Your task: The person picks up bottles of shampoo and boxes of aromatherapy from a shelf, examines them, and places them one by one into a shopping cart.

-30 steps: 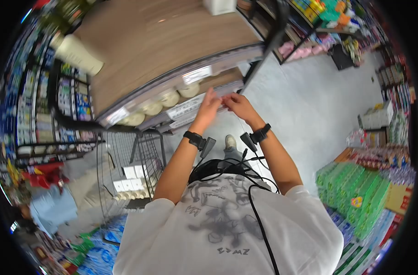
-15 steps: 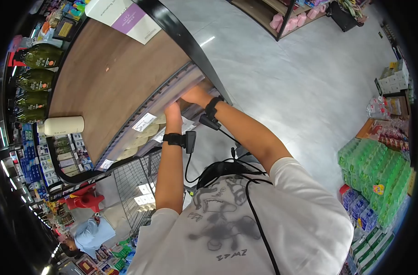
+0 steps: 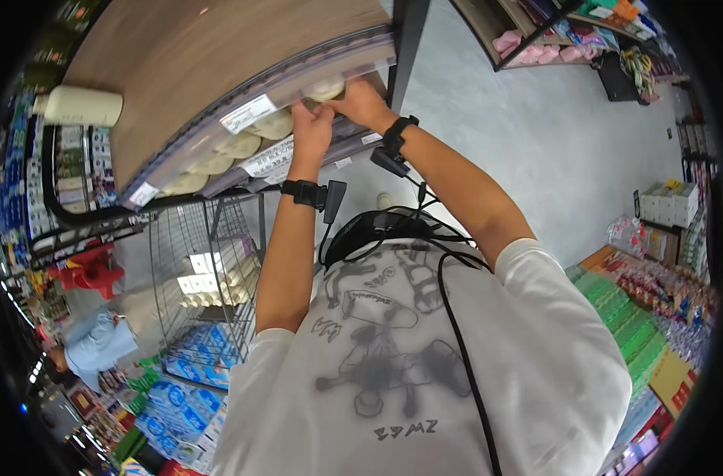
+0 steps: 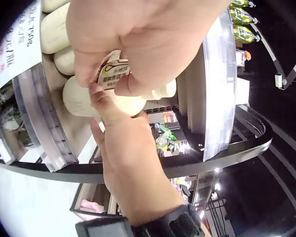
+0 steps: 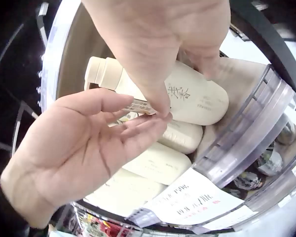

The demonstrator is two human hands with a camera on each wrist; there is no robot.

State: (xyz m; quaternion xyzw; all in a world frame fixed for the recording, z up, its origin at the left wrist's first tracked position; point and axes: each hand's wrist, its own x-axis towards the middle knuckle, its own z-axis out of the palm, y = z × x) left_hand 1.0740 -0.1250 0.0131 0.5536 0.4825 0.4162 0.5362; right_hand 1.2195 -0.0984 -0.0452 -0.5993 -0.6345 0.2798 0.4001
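Observation:
In the head view my left hand (image 3: 312,135) and right hand (image 3: 365,103) meet at the right end of a shelf lined with cream bottles (image 3: 238,145). A small printed label (image 4: 113,74) is pinched by my left thumb and fingers, as the left wrist view shows. That label lies close against the front of a cream bottle (image 5: 202,101) bearing dark characters. My right hand grips this bottle, fingers on its far side, and its thumb (image 5: 160,103) touches the label's edge. More cream bottles (image 5: 153,163) lie beneath and beside it.
A clear shelf lip with price tags (image 3: 249,113) runs before the bottles. One cream bottle (image 3: 84,107) is on the wooden top. Below stands a wire cart (image 3: 207,218) holding goods. A person in a blue shirt (image 3: 99,345) is beyond it. Green packs (image 3: 615,309) are at right.
Both hands were together in front of the shelf, then reached in under its upper board. Now they are at a cream bottle at the row's right end.

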